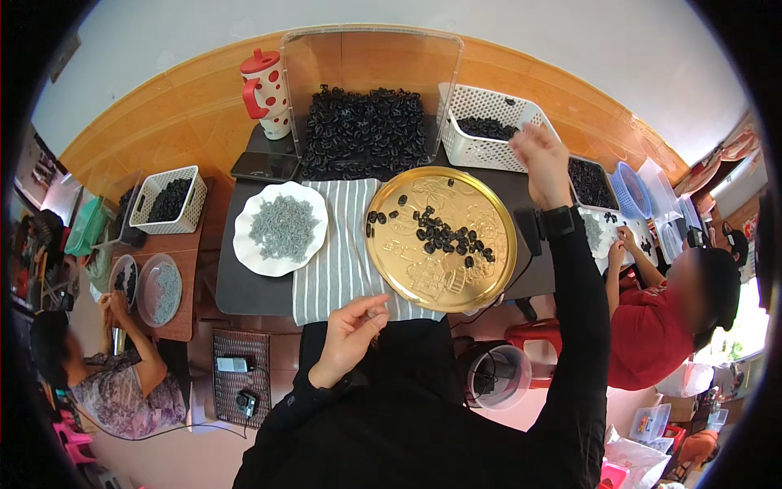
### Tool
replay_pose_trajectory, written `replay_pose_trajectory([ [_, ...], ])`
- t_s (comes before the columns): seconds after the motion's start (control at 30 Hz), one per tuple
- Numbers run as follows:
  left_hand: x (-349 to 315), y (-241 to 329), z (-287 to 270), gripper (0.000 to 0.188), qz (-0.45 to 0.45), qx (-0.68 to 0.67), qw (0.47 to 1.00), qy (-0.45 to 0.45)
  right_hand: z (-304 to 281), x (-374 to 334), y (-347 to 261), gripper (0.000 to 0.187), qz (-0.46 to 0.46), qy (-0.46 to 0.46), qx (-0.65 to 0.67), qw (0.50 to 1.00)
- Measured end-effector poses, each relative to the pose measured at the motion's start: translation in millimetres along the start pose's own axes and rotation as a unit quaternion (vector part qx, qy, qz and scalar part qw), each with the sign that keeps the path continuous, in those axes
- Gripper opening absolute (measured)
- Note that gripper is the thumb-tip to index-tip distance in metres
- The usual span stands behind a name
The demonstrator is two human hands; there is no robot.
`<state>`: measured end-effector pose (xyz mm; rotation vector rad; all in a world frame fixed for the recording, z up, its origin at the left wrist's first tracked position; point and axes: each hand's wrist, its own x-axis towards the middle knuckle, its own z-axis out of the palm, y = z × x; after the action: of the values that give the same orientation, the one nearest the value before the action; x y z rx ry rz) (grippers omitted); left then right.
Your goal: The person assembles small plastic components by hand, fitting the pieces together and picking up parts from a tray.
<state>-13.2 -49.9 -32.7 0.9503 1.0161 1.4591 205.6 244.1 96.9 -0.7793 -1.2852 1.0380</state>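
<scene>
Reaching over the white perforated plastic basket [489, 122] of small black plastic pieces [486, 128], the right hand [539, 159] is hanging loosely open, best releasing low, while the left hand [352, 326] is pinching something unseen.

Round tray [489, 213] gold metal, glossy, embossed relief, holding small black parts [444, 236] with a plastic sheen; white basket [476, 151] perforated matt plastic, clear bin [371, 57] smooth see-through plastic, white plate [244, 244] smooth and glossy under a heap of dull grey metal-looking bits [283, 228]. Striped cloth [338, 261] grey-and-white woven fabric, matt, on a dark matt surface [244, 289]; jug [267, 94] glossy white with red dots, phone [265, 166] glossy black. Sleeve on right hand [542, 163] side matt black fabric, wall panelling [179, 114] varnished wood.
</scene>
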Motion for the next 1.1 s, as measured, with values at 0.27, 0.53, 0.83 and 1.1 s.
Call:
replay_pose_trajectory([
  [0.27, -10, 0, -13, 0.025, -0.008, 0.016, 0.999, 0.033, 26, -58, 52, 0.023, 0.033, -0.373, -0.412, 0.831],
  [0.53, -10, 5, -6, 0.023, -0.011, 0.022, 1.0, -0.003, 55, -69, 93, 0.017, -0.092, -0.452, -0.478, 0.747],
  [0.83, -8, 8, -12, 0.023, -0.027, 0.031, 0.999, -0.001, 48, -85, 70, 0.008, -0.137, -0.525, -0.356, 0.76],
  [1.1, -9, 9, -16, 0.022, -0.017, 0.048, 0.999, 0.006, 50, -77, 90, 0.005, -0.126, -0.439, -0.426, 0.781],
])
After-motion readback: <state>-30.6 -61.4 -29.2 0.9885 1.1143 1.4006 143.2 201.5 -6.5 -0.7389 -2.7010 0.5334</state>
